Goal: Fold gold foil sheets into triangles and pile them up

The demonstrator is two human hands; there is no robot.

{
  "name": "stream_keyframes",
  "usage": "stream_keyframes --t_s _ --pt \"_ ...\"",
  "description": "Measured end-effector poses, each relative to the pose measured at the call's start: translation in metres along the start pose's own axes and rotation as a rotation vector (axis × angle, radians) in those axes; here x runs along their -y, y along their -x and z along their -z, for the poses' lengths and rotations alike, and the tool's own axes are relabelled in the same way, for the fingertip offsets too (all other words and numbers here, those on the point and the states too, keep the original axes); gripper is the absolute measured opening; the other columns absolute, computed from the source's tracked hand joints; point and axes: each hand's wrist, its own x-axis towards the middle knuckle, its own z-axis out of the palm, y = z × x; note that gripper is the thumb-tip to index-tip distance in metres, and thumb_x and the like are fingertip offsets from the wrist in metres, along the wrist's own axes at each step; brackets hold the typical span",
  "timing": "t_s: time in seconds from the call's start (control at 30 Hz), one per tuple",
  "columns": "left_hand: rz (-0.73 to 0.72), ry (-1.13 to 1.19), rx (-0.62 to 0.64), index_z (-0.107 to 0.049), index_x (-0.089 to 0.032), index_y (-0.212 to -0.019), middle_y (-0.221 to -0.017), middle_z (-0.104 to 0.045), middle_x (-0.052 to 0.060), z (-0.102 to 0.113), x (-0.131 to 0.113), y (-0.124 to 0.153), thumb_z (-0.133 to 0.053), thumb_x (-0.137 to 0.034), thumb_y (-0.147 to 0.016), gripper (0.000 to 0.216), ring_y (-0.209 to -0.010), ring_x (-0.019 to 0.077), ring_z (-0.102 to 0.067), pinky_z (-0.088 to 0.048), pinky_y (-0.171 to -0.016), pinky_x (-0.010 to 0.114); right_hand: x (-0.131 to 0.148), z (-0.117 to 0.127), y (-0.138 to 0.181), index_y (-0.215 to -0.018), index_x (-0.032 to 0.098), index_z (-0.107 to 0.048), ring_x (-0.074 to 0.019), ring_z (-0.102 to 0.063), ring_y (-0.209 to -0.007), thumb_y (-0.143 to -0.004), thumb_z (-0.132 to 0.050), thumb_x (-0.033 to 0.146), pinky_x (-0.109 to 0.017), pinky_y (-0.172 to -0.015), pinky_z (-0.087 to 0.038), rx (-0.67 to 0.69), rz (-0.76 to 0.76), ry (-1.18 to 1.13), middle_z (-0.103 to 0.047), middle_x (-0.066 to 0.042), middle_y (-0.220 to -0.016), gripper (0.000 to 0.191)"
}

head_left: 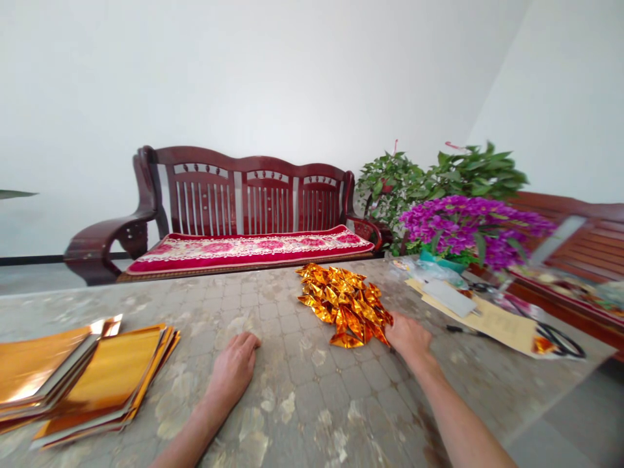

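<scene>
Head view: your foil pieces (345, 300), pointed, creased and shiny orange-gold, lie heaped on the floral-patterned table (283, 390). Your right hand (408, 338) touches their edge; whether it grips, you cannot tell. Your left hand (236, 357) rests, fingers curled, contents hidden, near flat, glossy stacked sheets (114, 370).
</scene>
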Motion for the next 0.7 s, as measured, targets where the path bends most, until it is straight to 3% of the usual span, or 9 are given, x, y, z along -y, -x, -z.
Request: stream_keyframes --t_s 0.2,0.4,0.53,0.7 --pt "-0.003 0.003 -0.02 -0.061 -0.022 -0.094 -0.102 -0.065 0.005 -0.001 0.001 0.0 -0.04 -0.01 -0.093 0.024 -0.099 0.0192 -0.058 -0.044 -0.086 0.029 -0.002 0.005 -0.002 -0.116 0.027 -0.07 -0.0296 -0.071 -0.096 -0.084 -0.051 0.02 -0.036 -0.074 -0.051 -0.005 -0.023 0.008 -0.075 -0.016 -0.102 0.038" --pt "-0.005 0.009 0.0 -0.061 -0.022 -0.094 -0.102 -0.064 0.004 0.0 0.001 -0.001 -0.041 -0.01 -0.092 0.024 -0.1 0.0192 -0.058 -0.044 -0.088 0.029 -0.008 0.024 0.007 -0.128 0.032 -0.064 -0.0295 -0.071 -0.093 -0.087 -0.049 0.029 -0.035 -0.071 -0.05 -0.051 -0.068 -0.016 -0.075 -0.012 -0.104 0.044" --pt "-0.004 0.016 0.002 -0.061 -0.022 -0.093 -0.103 -0.065 0.005 -0.001 0.002 -0.001 -0.04 -0.011 -0.092 0.023 -0.1 0.0195 -0.058 -0.044 -0.089 0.03 0.001 0.039 0.02 -0.128 0.035 -0.063 -0.0266 -0.07 -0.091 -0.086 -0.049 0.031 -0.031 -0.067 -0.046 -0.103 -0.049 -0.069 -0.075 -0.005 -0.104 0.044" --pt "0.008 0.022 0.007 -0.061 -0.022 -0.093 -0.105 -0.065 0.005 -0.002 0.003 -0.001 -0.041 -0.011 -0.092 0.023 -0.102 0.0196 -0.058 -0.045 -0.091 0.031 0.018 0.056 0.032 -0.132 0.032 -0.061 -0.0241 -0.069 -0.087 -0.084 -0.05 0.027 -0.029 -0.061 -0.04 -0.187 0.008 -0.102 -0.074 -0.006 -0.103 0.049"
